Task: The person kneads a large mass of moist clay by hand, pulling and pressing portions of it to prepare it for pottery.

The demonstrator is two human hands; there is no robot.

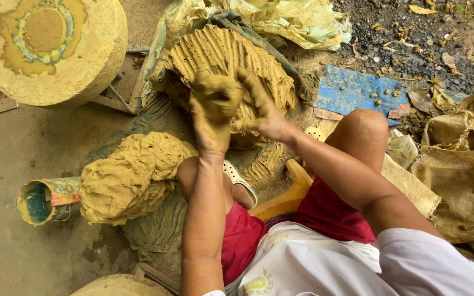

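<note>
Now, hands: left hand [209, 123] and right hand [264, 112] both clenched on a clay lump [218, 96].
Lump: held above the grooved clay mound [220, 55].
Progress: seemingly early; mound mostly unworked.

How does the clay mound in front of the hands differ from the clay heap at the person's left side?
The clay mound is scored with long parallel grooves, while the clay heap has a lumpy, folded surface. The mound lies on a plastic sheet; the heap leans against a green-rimmed cylinder. Both hands, left and right, work a lump at the mound; nothing touches the heap. Both are the same wet yellow-brown clay.
</note>
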